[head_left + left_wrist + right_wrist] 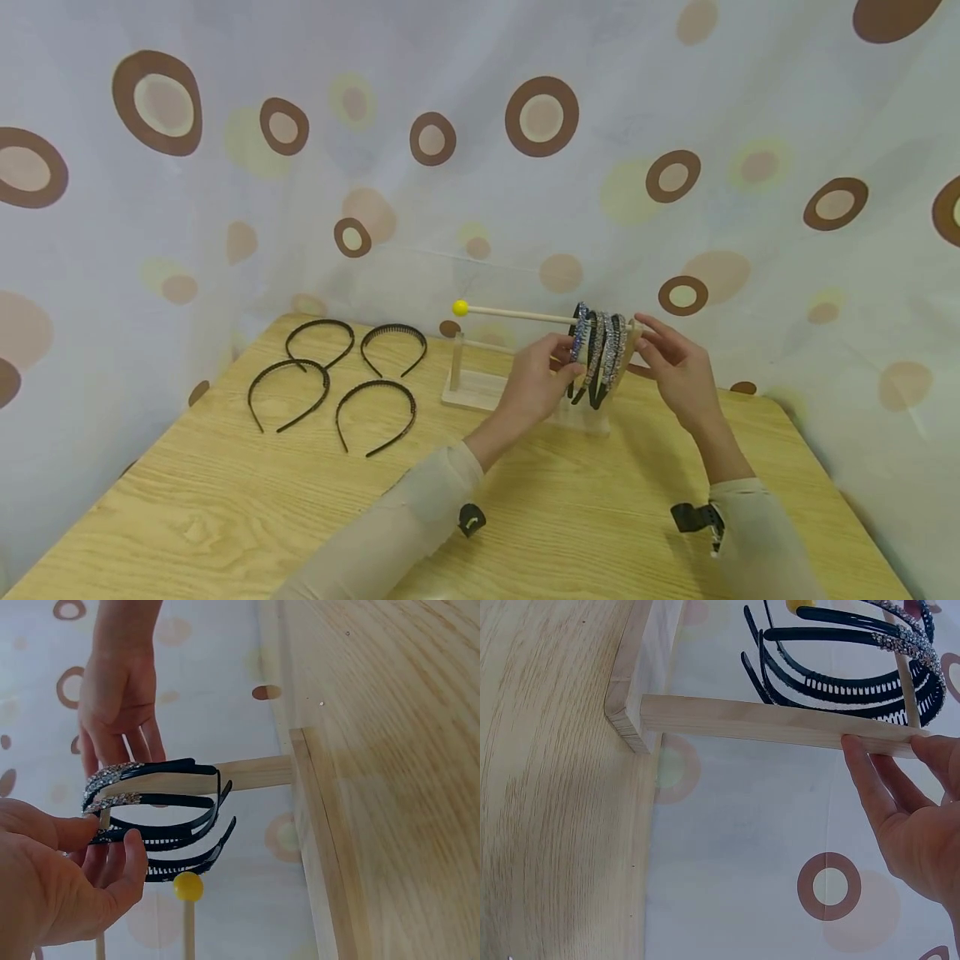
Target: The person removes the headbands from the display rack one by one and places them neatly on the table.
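Pinching a headband [579,332] (likely light and springy, best held up top) at three o'clock on the stand [474,389] is the left hand [536,377]; the right hand [686,377] pinches its post [742,722].

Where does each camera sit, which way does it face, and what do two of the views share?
Head: worn on the person's head, facing forward and down over the table; the left hand, right hand and both sleeves show.
Left wrist: on the left wrist, facing the sparkly headbands; the left hand is near, the right hand beyond.
Right wrist: on the right wrist, facing the wooden post; the right hand shows at the right edge.
Shared: both wrist views show the sparkly headbands and wooden post, from opposite ends.
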A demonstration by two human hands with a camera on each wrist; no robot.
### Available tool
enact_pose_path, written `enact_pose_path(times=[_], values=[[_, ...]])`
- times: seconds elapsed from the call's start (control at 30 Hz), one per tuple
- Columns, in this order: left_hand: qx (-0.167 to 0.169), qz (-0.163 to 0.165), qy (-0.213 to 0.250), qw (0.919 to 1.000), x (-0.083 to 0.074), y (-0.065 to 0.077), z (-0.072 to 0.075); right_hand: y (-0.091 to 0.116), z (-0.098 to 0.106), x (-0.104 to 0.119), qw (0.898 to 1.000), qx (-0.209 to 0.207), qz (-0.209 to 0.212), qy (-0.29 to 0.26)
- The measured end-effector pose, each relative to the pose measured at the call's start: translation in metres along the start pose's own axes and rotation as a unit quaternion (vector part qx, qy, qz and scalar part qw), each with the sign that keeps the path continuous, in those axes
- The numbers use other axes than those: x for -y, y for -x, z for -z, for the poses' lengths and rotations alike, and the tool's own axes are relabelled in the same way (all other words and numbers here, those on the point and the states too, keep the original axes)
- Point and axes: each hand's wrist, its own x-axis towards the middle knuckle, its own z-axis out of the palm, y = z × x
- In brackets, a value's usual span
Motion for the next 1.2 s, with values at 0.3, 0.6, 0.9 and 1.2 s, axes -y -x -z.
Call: enact_pose_path(times=[0.3, 0.6, 0.9, 1.2], values=[[-0.014, -0.015, -0.038, 0.9991, -0.007, -0.004, 0.019, 0.001, 0.000, 0.003, 1.000, -0.001, 0.005, -0.008], [-0.045, -0.037, -0.031, 0.9978, -0.004, -0.011, 0.034, 0.001, 0.000, 0.000, 1.000, 0.003, 0.009, -0.012], [-0.094, -0.091, 0.004, 0.9914, 0.002, -0.016, 0.038, 0.001, 0.000, 0.000, 1.000, -0.001, 0.013, -0.014], [-0.157, -0.137, 0.016, 0.9779, -0.001, -0.021, 0.055, 0.001, 0.005, 0.001, 1.000, 0.004, 0.015, 0.010]])
